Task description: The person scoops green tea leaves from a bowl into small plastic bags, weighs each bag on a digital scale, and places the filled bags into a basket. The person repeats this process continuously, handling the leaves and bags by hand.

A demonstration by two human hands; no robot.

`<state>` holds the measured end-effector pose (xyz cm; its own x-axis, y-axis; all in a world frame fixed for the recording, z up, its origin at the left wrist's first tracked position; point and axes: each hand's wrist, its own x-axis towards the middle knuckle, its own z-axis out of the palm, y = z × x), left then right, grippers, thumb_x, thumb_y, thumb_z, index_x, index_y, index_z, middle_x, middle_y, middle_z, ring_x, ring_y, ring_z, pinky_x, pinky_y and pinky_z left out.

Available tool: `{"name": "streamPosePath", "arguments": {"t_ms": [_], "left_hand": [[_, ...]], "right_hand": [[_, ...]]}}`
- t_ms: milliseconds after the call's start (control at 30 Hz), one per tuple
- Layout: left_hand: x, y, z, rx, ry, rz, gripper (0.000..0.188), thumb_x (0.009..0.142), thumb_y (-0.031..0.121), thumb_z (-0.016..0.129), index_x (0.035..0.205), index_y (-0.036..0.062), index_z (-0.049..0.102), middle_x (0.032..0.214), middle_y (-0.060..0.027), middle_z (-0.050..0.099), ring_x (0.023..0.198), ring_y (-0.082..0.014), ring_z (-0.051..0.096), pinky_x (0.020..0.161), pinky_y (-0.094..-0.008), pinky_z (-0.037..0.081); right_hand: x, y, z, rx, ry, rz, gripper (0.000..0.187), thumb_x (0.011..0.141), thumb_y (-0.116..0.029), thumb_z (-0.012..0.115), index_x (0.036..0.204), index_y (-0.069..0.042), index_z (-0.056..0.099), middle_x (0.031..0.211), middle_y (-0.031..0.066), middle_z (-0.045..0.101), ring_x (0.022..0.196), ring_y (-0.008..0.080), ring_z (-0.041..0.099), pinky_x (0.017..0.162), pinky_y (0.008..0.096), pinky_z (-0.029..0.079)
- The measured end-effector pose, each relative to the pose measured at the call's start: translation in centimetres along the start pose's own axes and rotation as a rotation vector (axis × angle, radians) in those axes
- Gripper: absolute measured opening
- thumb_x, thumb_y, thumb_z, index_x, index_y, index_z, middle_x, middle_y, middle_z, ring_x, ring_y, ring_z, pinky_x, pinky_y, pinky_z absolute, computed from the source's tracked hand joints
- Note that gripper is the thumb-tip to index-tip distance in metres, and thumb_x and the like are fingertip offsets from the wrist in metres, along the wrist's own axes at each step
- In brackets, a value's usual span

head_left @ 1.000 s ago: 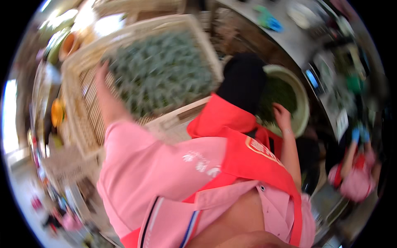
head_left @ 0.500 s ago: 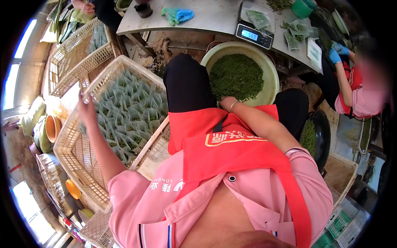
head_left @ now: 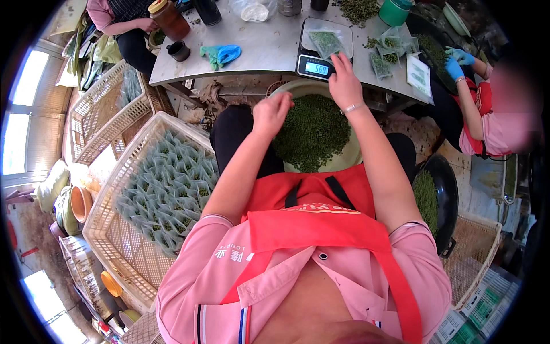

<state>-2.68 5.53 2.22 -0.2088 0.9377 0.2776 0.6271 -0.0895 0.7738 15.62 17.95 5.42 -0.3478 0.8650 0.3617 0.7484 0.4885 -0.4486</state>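
Note:
My right hand [head_left: 345, 85] reaches over the table's front edge with fingers stretched out. Its fingertips are at the near edge of a clear plastic bag of green grains [head_left: 325, 43], which lies on a digital scale [head_left: 315, 67] with a lit display. My left hand [head_left: 271, 114] is closed, fingers curled, above the left rim of a wide pale basin. Whether anything is in it is hidden. Between my knees, the basin [head_left: 355, 152] holds a heap of small green grains [head_left: 314, 135].
To my left, a cream plastic crate [head_left: 123, 252] holds rows of upright filled bags [head_left: 166, 195]. On the metal table [head_left: 260, 51] lie blue-green gloves [head_left: 220, 55] and more filled bags [head_left: 391, 54]. A gloved co-worker [head_left: 467, 109] sits at right, near a dark wok [head_left: 444, 195]; another person [head_left: 129, 26] sits far left.
My left hand has moved from above the crate to beside the basin. My right hand has left the grains in the basin and gone up to the bag on the scale.

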Motion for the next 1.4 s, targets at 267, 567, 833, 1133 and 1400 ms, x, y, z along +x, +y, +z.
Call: {"name": "streamPosePath", "arguments": {"t_ms": [267,567,833,1133,1400], "left_hand": [[-0.7,0.5,0.8,0.177,-0.112,0.04,0.02,0.087,0.02,0.054,0.104,0.0098,0.06,0.077,-0.0049,0.068,0.074,-0.0217,0.066,0.066,-0.0323,0.051],[-1.4,1.2,3.0,-0.446,-0.294,-0.139,0.042,0.083,0.006,0.062,0.123,0.0042,0.05,0.108,-0.002,0.06,0.072,-0.0068,0.061,0.065,-0.023,0.049],[-1.7,0.9,2.8,-0.697,-0.432,-0.322,0.036,0.086,0.009,0.061,0.119,0.0006,0.05,0.075,-0.0025,0.062,0.067,-0.0083,0.06,0.061,-0.0213,0.046],[-1.9,-1.1,3.6,-0.572,-0.38,-0.274,0.04,0.081,0.013,0.065,0.118,0.0016,0.052,0.088,-0.0049,0.065,0.067,-0.0078,0.061,0.063,-0.0225,0.048],[-1.9,1.0,3.0,-0.804,-0.369,-0.272,0.033,0.086,0.01,0.062,0.117,0.0022,0.055,0.092,-0.0085,0.065,0.065,-0.0083,0.059,0.057,-0.0216,0.048]], "right_hand": [[1.8,0.9,1.8,-0.1,0.005,0.034,0.04,0.078,-0.004,0.049,0.117,-0.011,0.052,0.129,0.0171,0.042,0.089,0.0356,0.061,0.074,0.044,0.05],[-6.8,-0.9,0.5,0.775,-0.237,0.332,0.013,0.078,-0.007,0.063,0.086,-0.002,0.054,0.072,0.0046,0.057,0.054,0.0117,0.059,0.051,0.0271,0.046],[-8.4,-0.7,0.3,1.165,-0.322,0.493,0.012,0.085,-0.006,0.059,0.096,-0.004,0.053,0.069,0.0019,0.056,0.056,0.0089,0.057,0.048,0.0222,0.049],[-8.9,0.0,-1.0,1.29,-0.229,0.581,0.011,0.083,-0.005,0.06,0.094,-0.004,0.056,0.073,0.0028,0.057,0.059,0.0106,0.059,0.053,0.0238,0.052],[-8.7,-0.8,-0.9,1.202,-0.243,0.497,0.027,0.085,-0.006,0.058,0.112,-0.003,0.054,0.078,0.003,0.058,0.066,0.0099,0.059,0.059,0.0229,0.051]]}}
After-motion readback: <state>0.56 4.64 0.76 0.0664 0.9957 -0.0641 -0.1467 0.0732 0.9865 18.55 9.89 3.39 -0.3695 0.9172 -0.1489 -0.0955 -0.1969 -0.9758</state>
